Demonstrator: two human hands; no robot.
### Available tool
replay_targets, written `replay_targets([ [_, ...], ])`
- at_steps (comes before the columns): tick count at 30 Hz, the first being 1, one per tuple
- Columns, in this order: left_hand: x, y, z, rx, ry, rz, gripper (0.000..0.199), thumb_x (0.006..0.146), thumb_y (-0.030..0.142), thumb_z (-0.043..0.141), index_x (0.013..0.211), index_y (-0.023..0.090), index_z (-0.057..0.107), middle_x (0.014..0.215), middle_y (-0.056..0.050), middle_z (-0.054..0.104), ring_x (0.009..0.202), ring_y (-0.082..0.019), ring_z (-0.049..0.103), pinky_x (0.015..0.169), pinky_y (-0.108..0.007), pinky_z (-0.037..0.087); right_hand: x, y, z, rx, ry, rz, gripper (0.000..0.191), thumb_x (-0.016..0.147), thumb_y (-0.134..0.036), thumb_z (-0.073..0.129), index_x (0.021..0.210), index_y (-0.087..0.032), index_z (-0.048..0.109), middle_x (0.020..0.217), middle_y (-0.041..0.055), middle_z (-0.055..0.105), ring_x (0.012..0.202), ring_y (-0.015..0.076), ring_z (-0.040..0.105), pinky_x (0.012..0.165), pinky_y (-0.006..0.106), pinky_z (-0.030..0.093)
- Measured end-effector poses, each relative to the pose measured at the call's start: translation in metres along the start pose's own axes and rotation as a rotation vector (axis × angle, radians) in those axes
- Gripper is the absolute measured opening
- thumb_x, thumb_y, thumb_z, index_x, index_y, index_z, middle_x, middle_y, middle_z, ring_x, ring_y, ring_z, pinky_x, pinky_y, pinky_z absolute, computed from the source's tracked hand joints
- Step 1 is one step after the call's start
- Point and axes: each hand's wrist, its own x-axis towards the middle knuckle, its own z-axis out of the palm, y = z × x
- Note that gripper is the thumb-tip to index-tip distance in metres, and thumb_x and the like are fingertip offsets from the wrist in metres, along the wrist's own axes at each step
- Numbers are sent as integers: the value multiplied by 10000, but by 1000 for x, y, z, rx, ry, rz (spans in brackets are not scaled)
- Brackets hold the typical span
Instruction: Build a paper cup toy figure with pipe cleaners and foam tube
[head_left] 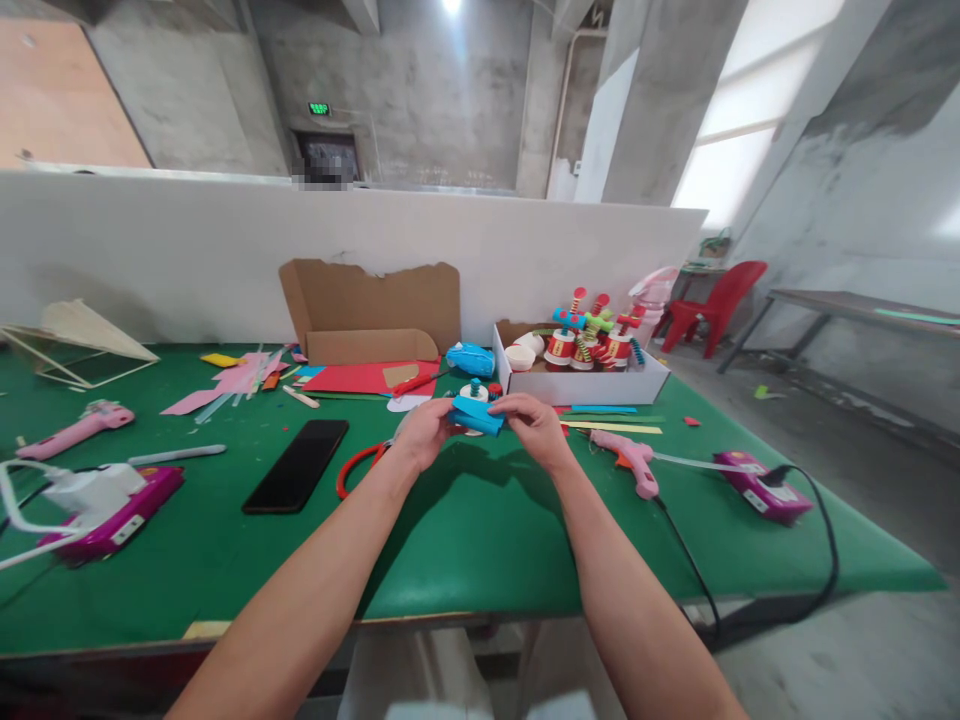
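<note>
Between my two hands is a folded piece of blue paper (478, 416), held above the green table. My left hand (424, 434) pinches its left side, and my right hand (534, 424) grips the right edge with bent fingers. Just behind the paper stands a small white piece with coloured bits on top (474, 391), partly hidden. Scissors with red-orange handles (352, 470) lie beside my left hand, their blades mostly covered by it. A pink glue gun (630, 458) rests to the right of my right hand.
A white box (585, 386) holds several red paper-cup figures. Red paper (352, 378) and pink scraps (225, 388) lie at the back left. A black phone (297, 466), another pink glue gun (79, 428) and purple power strips (765, 490) with cables sit on the green table (480, 560).
</note>
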Motion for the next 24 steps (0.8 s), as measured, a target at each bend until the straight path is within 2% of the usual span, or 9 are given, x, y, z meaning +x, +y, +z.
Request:
replay_targets([
  [2, -1, 1, 1, -17, 1, -27, 214, 663, 347, 696, 657, 139, 648, 689, -54, 666, 691, -188, 606, 685, -346, 515, 0, 1, 0, -30, 3, -11, 266, 778, -132, 508, 813, -224, 755, 916, 56, 719, 882, 169, 655, 780, 301, 513],
  [6, -3, 4, 3, 6, 7, -126, 409, 726, 549, 648, 674, 144, 648, 696, -74, 669, 720, -212, 616, 667, -360, 515, -1, 1, -1, -85, 0, -21, 293, 767, -112, 486, 806, -222, 754, 912, 52, 722, 862, 170, 655, 757, 301, 516],
  [8, -3, 4, 2, 75, -28, -128, 424, 664, 559, 713, 694, 139, 671, 729, -84, 683, 743, -216, 620, 665, -346, 504, -1, 0, -1, -94, -7, -20, 302, 756, -105, 478, 802, -222, 752, 912, 50, 722, 862, 171, 654, 763, 306, 515],
  [12, 0, 2, -2, 224, -64, -34, 400, 481, 415, 861, 732, 136, 723, 767, -77, 711, 756, -206, 628, 743, -348, 489, 0, -3, -1, -65, 28, -6, 273, 744, -136, 497, 813, -222, 746, 945, 53, 713, 891, 177, 637, 826, 329, 495],
  [14, 2, 0, -4, 260, -18, 51, 409, 487, 440, 851, 739, 140, 735, 759, -67, 716, 738, -195, 625, 782, -353, 475, 1, -3, -1, -16, 124, 88, 243, 730, -178, 537, 862, -216, 737, 951, 52, 703, 846, 168, 618, 794, 318, 490],
  [16, 4, -1, -5, 288, 24, 135, 417, 528, 479, 823, 766, 146, 743, 767, -62, 721, 731, -190, 617, 782, -345, 462, 2, -4, -2, 91, 230, 261, 213, 715, -252, 587, 871, -201, 723, 868, 43, 692, 721, 142, 579, 693, 289, 480],
  [18, 5, -1, -6, 317, 42, 191, 424, 560, 499, 801, 794, 149, 747, 788, -62, 725, 737, -191, 609, 769, -337, 451, 3, -4, -1, 227, 275, 436, 231, 699, -360, 635, 825, -183, 711, 764, 31, 668, 605, 114, 517, 584, 260, 439],
  [20, 4, -1, -7, 349, 52, 226, 425, 572, 501, 793, 810, 151, 749, 800, -60, 727, 740, -191, 600, 767, -333, 441, 3, -6, 2, 313, 247, 537, 315, 672, -459, 673, 786, -167, 703, 678, 16, 633, 537, 93, 463, 513, 240, 383],
  [24, 2, 0, -5, 387, 41, 251, 412, 582, 488, 782, 825, 157, 748, 805, -51, 724, 747, -190, 590, 776, -332, 438, 2, -12, 9, 292, 149, 575, 416, 624, -541, 714, 778, -155, 697, 486, -49, 497, 458, 74, 393, 455, 222, 300],
])
